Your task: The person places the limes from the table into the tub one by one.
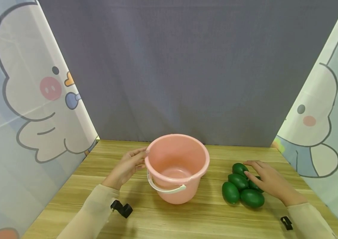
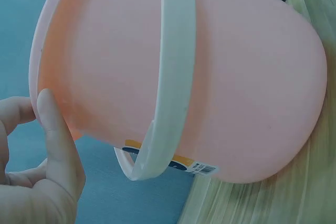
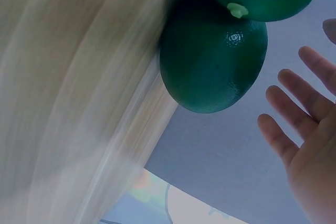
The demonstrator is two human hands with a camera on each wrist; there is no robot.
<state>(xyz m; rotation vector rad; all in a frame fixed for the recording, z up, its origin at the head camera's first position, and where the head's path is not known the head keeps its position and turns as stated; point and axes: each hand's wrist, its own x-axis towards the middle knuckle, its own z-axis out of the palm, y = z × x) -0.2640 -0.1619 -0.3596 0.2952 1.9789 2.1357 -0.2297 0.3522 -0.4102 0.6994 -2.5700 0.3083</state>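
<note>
A pink plastic bucket (image 1: 178, 194) stands upright on the wooden table, its pale handle (image 1: 169, 191) hanging down on the near side. My left hand (image 1: 128, 167) holds the bucket's left rim; in the left wrist view the thumb lies against the outer side, and a forefinger reaches the rim's edge. On the right, several glossy dark green oval fruits (image 1: 238, 182), lime-like, lie bunched together. Above the right side of this bunch is my right hand (image 1: 269, 181), fingers spread and nothing held. A pale stem nub (image 3: 238, 10) shows on one fruit in the right wrist view.
The wooden table (image 1: 205, 219) ends at a grey cloth (image 1: 175, 73) behind the bucket. Cartoon-printed sheets (image 1: 49, 132) flank both sides. Black wrist devices (image 1: 122, 208) sit at both sleeves. A label (image 2: 202, 168) is stuck on the bucket's side.
</note>
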